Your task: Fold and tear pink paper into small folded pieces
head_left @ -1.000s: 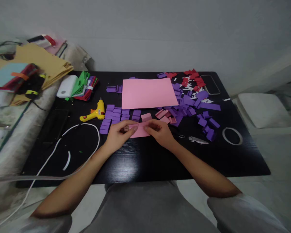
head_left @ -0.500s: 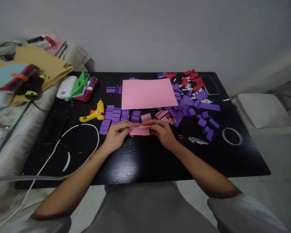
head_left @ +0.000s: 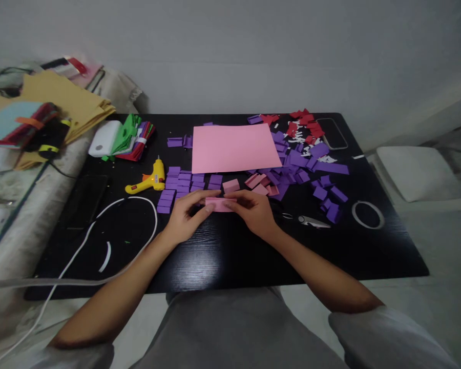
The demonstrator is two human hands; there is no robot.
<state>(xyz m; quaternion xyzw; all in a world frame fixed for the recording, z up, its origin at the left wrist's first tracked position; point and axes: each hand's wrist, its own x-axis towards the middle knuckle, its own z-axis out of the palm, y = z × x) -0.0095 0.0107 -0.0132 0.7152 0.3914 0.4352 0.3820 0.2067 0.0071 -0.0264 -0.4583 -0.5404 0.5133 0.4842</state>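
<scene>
Fingers (head_left: 200,195): the left hand (head_left: 186,212) and right hand (head_left: 258,212) pinch one small pink piece (head_left: 219,203) between them, thumbs on its near face, forefingers along its far edge; how the lower fingers press behind it cannot be told.
Pink piece: held level in front of the person, on the near side of the large pink sheet (head_left: 234,148); whether it touches the black table (head_left: 253,256) is hidden by the hands.
Pink piece, weight: probably next to nothing — it looks like thin card or a similar sheet, so a light pinch should carry it.
Pink piece, stiffness: likely springy across its width and firmer along any crease; a loose hold could let a fold ease back.
Pink piece, surface: looks matte, so slipping seems a small worry; crushed corners or a stray dent seem likelier.
Pink piece, where to hold: by its two short ends, thumbs flat and forefingers opposite — as the hands have it — keeping pressure off the unsupported middle.
Folded pink block (head_left: 231,185): lies just beyond the fingertips, boxy in outline, which suggests the material keeps a shape once creased.
Purple pieces (head_left: 171,192): sit in rows beyond the left hand.
Scissors (head_left: 313,222): lie to the right of the right hand, apart from it.
</scene>
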